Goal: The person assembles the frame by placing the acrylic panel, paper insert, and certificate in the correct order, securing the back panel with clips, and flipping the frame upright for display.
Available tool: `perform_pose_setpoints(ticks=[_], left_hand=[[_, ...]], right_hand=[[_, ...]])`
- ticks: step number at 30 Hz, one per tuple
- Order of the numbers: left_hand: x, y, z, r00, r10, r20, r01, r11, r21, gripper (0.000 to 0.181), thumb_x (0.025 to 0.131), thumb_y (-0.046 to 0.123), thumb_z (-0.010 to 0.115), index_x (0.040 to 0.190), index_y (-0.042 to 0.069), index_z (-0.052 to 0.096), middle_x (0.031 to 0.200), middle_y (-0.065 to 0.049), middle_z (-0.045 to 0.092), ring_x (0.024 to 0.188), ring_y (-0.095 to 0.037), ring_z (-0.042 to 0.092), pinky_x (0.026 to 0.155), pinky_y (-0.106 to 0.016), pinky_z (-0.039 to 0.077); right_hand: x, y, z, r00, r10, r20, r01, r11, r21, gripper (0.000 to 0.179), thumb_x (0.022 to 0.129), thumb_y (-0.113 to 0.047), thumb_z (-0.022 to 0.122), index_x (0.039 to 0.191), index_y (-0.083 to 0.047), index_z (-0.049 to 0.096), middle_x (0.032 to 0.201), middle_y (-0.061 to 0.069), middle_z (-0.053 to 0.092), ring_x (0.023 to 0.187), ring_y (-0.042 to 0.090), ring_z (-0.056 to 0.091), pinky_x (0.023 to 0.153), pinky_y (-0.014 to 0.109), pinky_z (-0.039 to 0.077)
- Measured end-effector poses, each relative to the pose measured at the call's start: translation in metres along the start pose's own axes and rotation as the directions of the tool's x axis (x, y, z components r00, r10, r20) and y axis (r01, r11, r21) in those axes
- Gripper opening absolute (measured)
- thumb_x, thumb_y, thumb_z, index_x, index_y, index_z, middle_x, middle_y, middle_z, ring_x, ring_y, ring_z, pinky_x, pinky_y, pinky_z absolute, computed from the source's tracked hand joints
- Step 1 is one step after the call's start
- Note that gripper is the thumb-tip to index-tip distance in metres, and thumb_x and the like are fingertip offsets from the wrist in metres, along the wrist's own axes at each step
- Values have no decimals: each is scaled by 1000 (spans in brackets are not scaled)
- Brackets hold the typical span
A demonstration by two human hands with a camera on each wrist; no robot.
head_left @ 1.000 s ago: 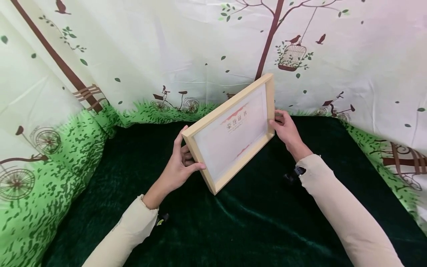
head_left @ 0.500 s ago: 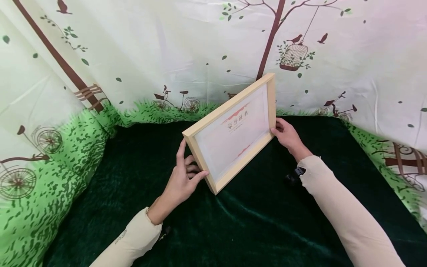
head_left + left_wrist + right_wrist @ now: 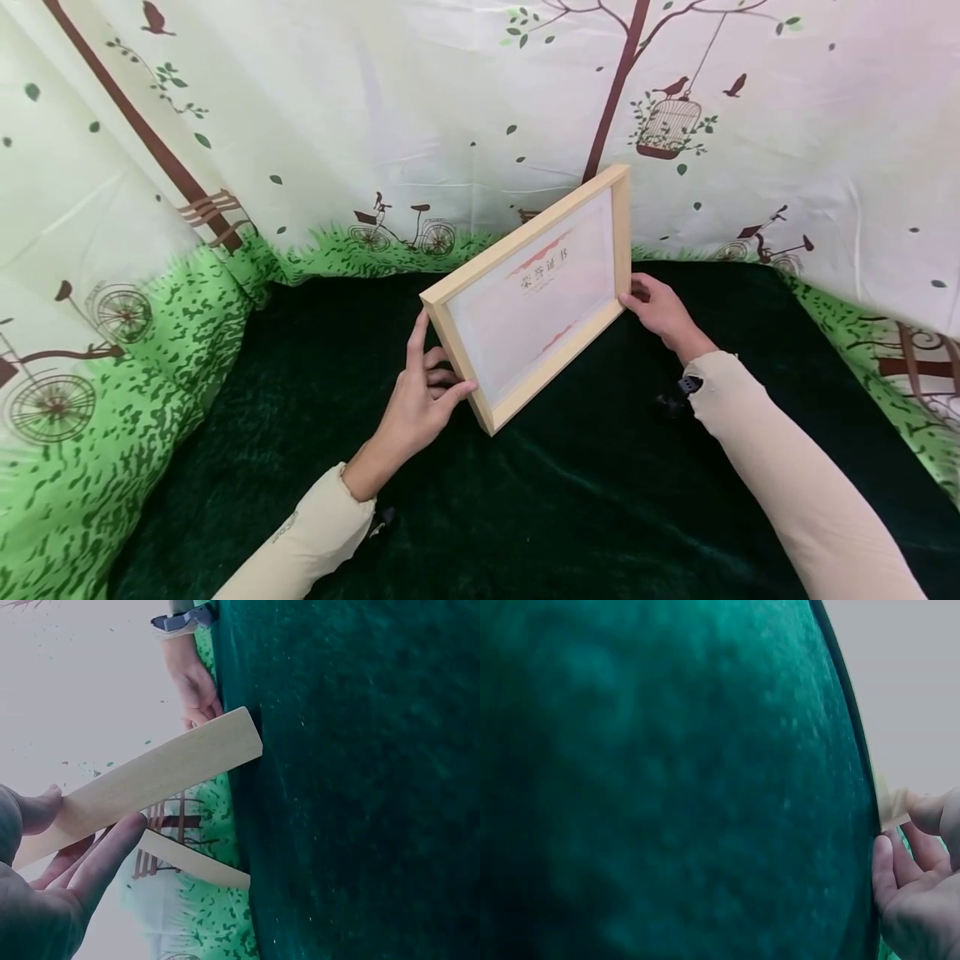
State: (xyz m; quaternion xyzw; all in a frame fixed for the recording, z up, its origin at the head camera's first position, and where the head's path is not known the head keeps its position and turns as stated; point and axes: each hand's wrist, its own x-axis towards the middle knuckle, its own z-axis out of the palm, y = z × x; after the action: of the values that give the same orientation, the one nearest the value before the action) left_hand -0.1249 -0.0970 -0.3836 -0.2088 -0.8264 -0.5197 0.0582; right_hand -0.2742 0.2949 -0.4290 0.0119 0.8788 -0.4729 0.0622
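Observation:
A light wood picture frame (image 3: 558, 396), holding a white certificate (image 3: 547, 308) with red trim and Chinese characters, leans back with its lower edge down at the dark green cloth. My left hand (image 3: 416, 408) holds its left side, thumb near the front edge, index finger reaching up toward the top corner. In the left wrist view, thumb and fingers lie on either side of the frame's edge. Behind it a wooden support leg (image 3: 199, 861) slants down to the cloth. My right hand (image 3: 663, 312) pinches the lower right corner, thumb in front; its other fingers are partly hidden behind the frame.
Dark green velvet cloth (image 3: 600, 508) covers the surface under the frame. A white curtain (image 3: 412, 100) printed with trees, bicycles and green grass hangs along the back and both sides. Each wrist wears a small dark device (image 3: 675, 398).
My right hand has slid down the frame's right side to the lower corner. My left hand has shifted slightly down its side. The frame keeps about the same tilt.

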Motion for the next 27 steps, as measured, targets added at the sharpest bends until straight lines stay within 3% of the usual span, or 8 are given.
perform_pose_setpoints(ticks=[7, 18, 22, 27], left_hand=[[4, 1, 3, 1000, 4, -12, -4, 1000, -5, 113, 88, 7, 74, 158, 34, -11, 117, -16, 67, 92, -28, 75, 72, -28, 60], [10, 2, -7, 999, 32, -22, -33, 999, -2, 111, 90, 6, 73, 159, 32, -10, 117, -20, 66, 89, -30, 74, 69, -31, 61], [15, 3, -15, 999, 35, -17, -35, 999, 9, 110, 91, 6, 71, 160, 30, -11, 122, -22, 63, 90, -31, 74, 70, -32, 61], [22, 2, -26, 1000, -17, 10, 17, 1000, 17, 111, 92, 2, 68, 157, 38, -15, 130, -22, 58, 97, -33, 73, 74, -38, 62]], right_hand=[[-1, 2, -3, 1000, -7, -13, 7, 1000, 21, 52, 105, -30, 49, 150, -5, 39, 146, 24, 46, 133, 40, 44, 109, 56, 39], [-13, 2, -2, 989, 50, -139, -46, 999, 26, 53, 99, -30, 62, 143, -4, 50, 141, 24, 55, 126, 37, 53, 107, 54, 42], [-18, -1, -2, 989, 60, -133, -62, 998, -12, 56, 98, -34, 63, 144, -3, 50, 140, 24, 55, 125, 38, 54, 106, 55, 42], [-30, -6, -3, 993, 31, -110, -44, 992, -115, 57, 98, -34, 62, 142, 0, 49, 137, 26, 55, 122, 40, 55, 99, 55, 46]])
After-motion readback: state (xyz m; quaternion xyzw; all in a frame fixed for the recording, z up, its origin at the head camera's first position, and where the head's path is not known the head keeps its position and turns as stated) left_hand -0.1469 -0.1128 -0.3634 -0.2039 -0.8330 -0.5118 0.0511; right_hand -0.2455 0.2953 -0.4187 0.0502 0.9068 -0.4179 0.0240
